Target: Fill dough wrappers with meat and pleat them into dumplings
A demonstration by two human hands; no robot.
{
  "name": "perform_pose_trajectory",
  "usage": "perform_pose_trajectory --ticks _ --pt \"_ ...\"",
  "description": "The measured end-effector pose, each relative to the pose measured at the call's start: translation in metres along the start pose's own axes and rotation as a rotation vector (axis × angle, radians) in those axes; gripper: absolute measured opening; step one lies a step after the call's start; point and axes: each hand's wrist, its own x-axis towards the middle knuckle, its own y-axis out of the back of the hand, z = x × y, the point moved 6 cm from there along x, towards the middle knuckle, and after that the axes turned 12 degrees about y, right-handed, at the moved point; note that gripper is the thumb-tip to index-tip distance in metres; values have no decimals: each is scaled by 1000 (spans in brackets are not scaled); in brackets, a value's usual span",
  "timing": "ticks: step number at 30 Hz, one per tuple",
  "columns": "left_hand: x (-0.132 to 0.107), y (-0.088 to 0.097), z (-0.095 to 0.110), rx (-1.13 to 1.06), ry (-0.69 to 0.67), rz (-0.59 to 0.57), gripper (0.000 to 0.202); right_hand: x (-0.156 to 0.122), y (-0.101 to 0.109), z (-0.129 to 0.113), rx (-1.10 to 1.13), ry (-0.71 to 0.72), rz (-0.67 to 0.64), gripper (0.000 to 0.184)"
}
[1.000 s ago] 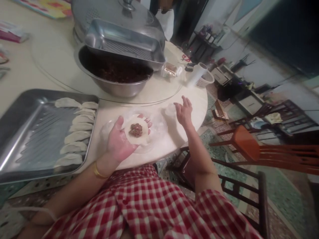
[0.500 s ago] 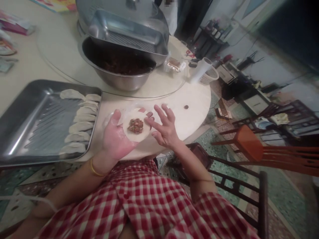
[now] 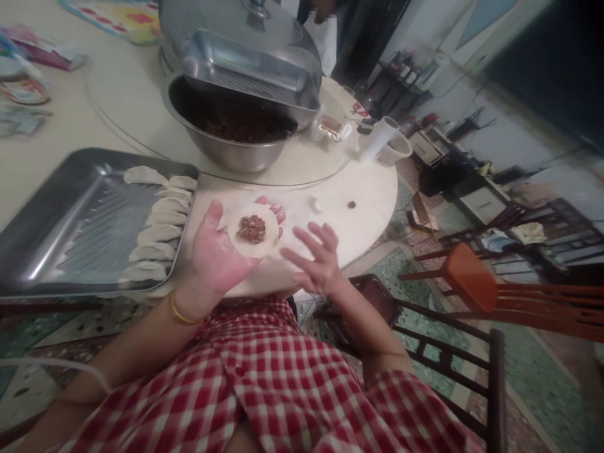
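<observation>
My left hand (image 3: 216,257) is palm up, supporting a round dumpling wrapper (image 3: 263,246) on its palm and fingers. A small mound of minced filling (image 3: 251,228) sits in the middle of the flat wrapper. To the right, my right hand (image 3: 319,259) hovers over the table edge with its fingers spread, apart from the wrapper and holding nothing. Left of my hands, a metal tray (image 3: 87,207) holds several folded dumplings (image 3: 157,234) in a row along its right side. Beyond the hands stands a steel bowl (image 3: 240,154) of dark filling.
A second metal tray (image 3: 255,78) leans over the bowl, in front of a domed lid (image 3: 226,16). A white basket (image 3: 396,148) and a wrapped package (image 3: 329,128) stand at the right. A dark wooden chair (image 3: 495,377) is close to my right arm.
My right hand has drawn away from the wrapper, down and to the right. The wrapper with its filling stays on my left palm. The view has shifted slightly.
</observation>
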Motion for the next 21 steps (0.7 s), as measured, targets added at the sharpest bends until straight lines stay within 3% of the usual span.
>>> perform_pose_trajectory --ticks 1,3,6,9,13,17,19,21 --pt "0 0 1 11 -9 -6 67 -3 5 13 -56 -49 44 41" --pt "0 0 1 34 -14 -15 67 -15 7 56 -214 -309 14 38" --pt "-1 -1 -1 59 -17 -10 67 -37 -5 118 -299 -676 -216 45" --pt "-1 -1 -5 75 -22 6 66 -50 -23 151 -260 -782 -374 50" --pt "0 1 -10 60 5 40 65 -52 -33 163 -259 -758 -405 55" --pt "0 3 -14 18 51 44 62 -45 -27 162 -250 -754 -385 57" --pt "0 3 -16 6 76 20 64 -33 -19 146 -232 -688 -303 54" --pt "0 1 -18 -1 108 -16 65 -13 -14 115 -174 -509 -221 50"
